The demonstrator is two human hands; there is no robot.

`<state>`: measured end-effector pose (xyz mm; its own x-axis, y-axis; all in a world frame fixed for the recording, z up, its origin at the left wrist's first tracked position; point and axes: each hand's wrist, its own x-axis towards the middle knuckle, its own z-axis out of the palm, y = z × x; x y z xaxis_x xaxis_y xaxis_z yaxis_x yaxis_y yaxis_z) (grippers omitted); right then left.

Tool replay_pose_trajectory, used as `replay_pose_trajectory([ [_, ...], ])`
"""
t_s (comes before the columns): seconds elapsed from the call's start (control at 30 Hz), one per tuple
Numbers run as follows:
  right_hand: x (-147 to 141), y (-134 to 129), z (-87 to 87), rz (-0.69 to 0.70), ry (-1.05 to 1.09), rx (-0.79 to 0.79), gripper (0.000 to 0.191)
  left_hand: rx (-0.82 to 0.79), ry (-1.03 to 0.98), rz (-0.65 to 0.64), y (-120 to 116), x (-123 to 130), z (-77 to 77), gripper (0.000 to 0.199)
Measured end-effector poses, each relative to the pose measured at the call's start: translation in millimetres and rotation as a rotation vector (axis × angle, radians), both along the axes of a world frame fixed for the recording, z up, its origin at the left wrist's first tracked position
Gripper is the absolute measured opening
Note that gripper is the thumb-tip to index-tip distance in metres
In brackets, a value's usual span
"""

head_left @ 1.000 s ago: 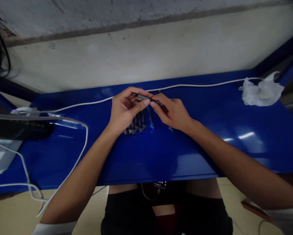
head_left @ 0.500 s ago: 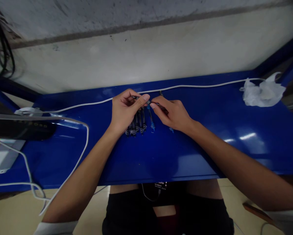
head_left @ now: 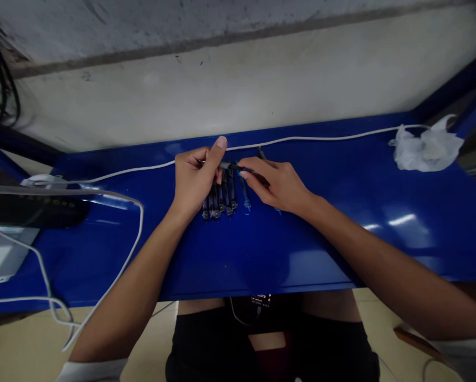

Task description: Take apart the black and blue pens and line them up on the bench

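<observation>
On the blue shelf, several dark pens lie side by side, partly under my left hand. My left hand is curled round a greyish pen part, its thumb raised. Between the thumb and fingers of my right hand is a slim dark pen piece, its tip at the grey part. A blue pen lies between my hands, just right of the dark row. Another pen lies mostly hidden beneath my right hand.
A white cable runs along the back of the blue shelf. Crumpled white plastic sits at the far right. At the left are a black cylinder-like object, a white box and a looping white cable.
My left hand has shifted slightly left and its thumb has lifted. More of the dark piece shows between my hands.
</observation>
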<state>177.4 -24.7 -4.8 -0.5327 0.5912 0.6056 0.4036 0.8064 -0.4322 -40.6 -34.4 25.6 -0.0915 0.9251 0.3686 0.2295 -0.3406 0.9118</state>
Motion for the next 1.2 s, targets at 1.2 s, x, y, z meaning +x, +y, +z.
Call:
replay_pose_trajectory([
  [1.2, 0.6, 3.4, -2.5, -0.044, 0.070, 0.000, 0.015, 0.115, -0.059, 0.133, 14.0, -21.8, -3.4, 0.071],
])
